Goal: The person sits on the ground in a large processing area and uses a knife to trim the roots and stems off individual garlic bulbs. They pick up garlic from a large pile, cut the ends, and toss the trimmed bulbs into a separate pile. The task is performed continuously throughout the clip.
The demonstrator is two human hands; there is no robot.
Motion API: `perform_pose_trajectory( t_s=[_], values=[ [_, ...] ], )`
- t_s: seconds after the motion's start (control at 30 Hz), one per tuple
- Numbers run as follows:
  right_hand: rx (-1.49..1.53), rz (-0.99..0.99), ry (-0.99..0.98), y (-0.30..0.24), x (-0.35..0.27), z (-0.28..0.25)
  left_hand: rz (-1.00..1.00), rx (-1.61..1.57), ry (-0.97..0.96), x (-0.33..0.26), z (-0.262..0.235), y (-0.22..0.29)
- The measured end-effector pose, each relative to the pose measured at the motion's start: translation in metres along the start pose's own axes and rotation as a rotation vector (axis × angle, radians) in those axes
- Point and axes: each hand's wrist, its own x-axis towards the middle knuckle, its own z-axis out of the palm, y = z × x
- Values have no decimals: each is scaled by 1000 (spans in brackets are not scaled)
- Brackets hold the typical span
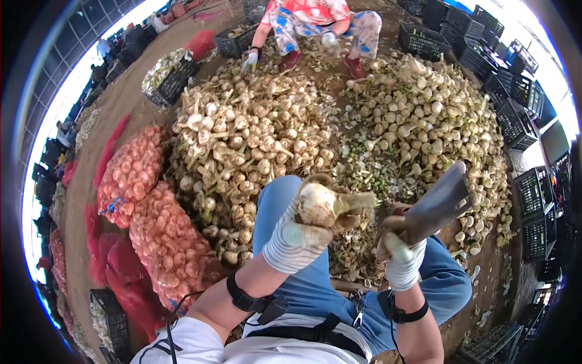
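My left hand (297, 236), in a striped work glove with soiled fingers, is closed round a garlic bulb (317, 205). The bulb's thick cut stem (359, 201) points right, toward my other hand. My right hand (400, 258), gloved the same way, grips a broad dark grey tool (433, 206) that slants up and right; its far end looks forked, and its exact kind is unclear. The tool and the garlic are apart. Both hands are over my lap. Beyond them lie a left heap of garlic with stems (248, 133) and a right heap of trimmed-looking bulbs (424, 115).
Red mesh sacks of garlic (170, 242) stand at my left. Between the heaps are stem and leaf scraps (367, 164). A co-worker (324, 24) sits across, gloved hands near the left heap. Black crates (424, 42) line the right side; another crate (170, 82) stands far left.
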Motion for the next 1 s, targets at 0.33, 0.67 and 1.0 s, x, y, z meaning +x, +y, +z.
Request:
perform_pose_trajectory(
  t_s=[0.33, 0.67, 1.0],
  values=[
    [155, 211, 316, 13, 76, -71, -77, 898, 248, -14, -46, 1],
    [214, 153, 424, 5, 59, -39, 372, 696, 1384, -59, -266, 106],
    [192, 303, 447, 29, 55, -21, -583, 1521, 1489, -87, -402, 64]
  ],
)
